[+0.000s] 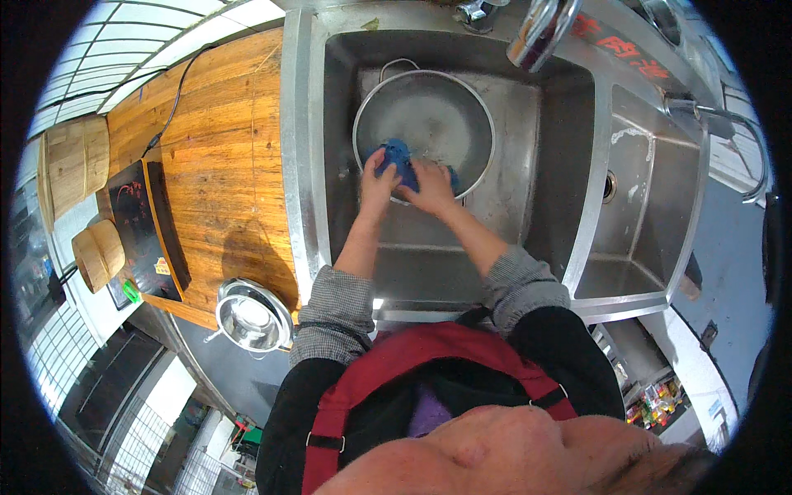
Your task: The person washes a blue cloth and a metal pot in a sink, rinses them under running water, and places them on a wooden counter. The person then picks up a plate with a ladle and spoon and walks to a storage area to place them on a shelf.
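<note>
A large round metal pot or basin [433, 111] stands in the left bowl of a stainless steel sink, a wire handle at its far side. Over its near rim, my left hand [378, 184] grips the left part of a bunched blue cloth [398, 162]. My right hand [432, 185] lies on the right part of the same cloth, fingers curled into it, with more blue showing beyond the fingertips. How much of the cloth lies under my hands is hidden. The inside of the pot looks wet and greyish.
Above the sink's back edge hangs a chrome faucet [535, 37]. A smaller sink bowl [625, 229] with a drain is at the right. On the wooden counter [216, 136] at the left are a black induction cooker [145, 229], a shiny metal pot [253, 318] and wooden vessels [98, 255].
</note>
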Demonstrator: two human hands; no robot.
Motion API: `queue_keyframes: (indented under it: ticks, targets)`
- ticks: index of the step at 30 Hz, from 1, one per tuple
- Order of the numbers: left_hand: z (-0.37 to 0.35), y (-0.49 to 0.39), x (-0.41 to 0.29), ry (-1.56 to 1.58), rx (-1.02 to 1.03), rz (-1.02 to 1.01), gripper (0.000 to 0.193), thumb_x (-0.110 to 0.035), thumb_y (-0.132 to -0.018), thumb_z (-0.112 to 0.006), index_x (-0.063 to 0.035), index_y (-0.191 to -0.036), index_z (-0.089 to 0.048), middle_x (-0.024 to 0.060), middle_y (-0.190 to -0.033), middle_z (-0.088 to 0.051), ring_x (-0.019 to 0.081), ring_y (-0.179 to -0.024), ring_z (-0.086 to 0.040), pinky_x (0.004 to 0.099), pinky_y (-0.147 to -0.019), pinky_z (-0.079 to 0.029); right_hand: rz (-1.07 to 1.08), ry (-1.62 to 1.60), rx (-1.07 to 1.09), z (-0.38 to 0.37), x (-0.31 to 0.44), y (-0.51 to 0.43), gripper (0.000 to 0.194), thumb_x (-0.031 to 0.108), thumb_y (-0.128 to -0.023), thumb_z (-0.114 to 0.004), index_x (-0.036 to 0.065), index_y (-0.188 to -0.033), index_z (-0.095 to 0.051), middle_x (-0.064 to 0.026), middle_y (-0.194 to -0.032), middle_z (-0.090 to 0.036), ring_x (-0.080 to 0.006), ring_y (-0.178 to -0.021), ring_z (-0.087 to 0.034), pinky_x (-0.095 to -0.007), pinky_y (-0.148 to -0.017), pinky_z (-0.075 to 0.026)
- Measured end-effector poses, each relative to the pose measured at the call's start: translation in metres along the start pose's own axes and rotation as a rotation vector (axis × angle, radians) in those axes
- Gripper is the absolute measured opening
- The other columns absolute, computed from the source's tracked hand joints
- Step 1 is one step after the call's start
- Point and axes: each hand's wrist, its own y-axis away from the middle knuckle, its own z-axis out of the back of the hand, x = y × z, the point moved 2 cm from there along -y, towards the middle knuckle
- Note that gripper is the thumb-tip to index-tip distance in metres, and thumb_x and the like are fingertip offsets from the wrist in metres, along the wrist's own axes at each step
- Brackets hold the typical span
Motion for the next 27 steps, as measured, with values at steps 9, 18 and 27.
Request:
queue_keyframes:
  ticks: [9,18,27]
  targets:
    - [0.033,0.028,-0.033,0.045,-0.018,-0.052,0.030,-0.006,-0.086,-0.050,-0.0030,-0.116,-0.050,0.0087,-0.114,-0.049,0.0155,-0.094,-0.053,0.0279,-0.077,-0.048,-0.271,0.155,0.474,-0.049,-0.021,-0.031,0.054,0.034,-0.064,-0.069,0.004,-0.106,-0.055,-0.0122,-0.098,-0.061,-0.0302,-0.101,-0.054,-0.0464,-0.088,-0.038]
    - [0.033,0.054,-0.008,0.060,0.060,0.184,0.026,-0.015,-0.088,-0.049,-0.0044,-0.112,-0.051,0.0063,-0.110,-0.051,0.0161,-0.095,-0.055,0.0312,-0.077,-0.049,-0.135,0.131,0.151,0.013,-0.002,-0.023,0.038,0.009,-0.060,-0.064,0.012,-0.098,-0.063,-0.0123,-0.112,-0.052,-0.0292,-0.105,-0.047,-0.0431,-0.090,-0.036]
    - [-0.014,0.075,-0.035,0.657,0.366,0.612,0.042,-0.038,-0.089,-0.047,-0.0043,-0.114,-0.047,0.0119,-0.110,-0.054,0.0245,-0.095,-0.057,0.0392,-0.081,-0.049,0.019,-0.365,0.065,0.126,0.066,0.009,0.032,0.002,-0.060,-0.056,0.002,-0.092,-0.055,-0.0139,-0.109,-0.052,-0.0334,-0.104,-0.047,-0.0393,-0.088,-0.040]
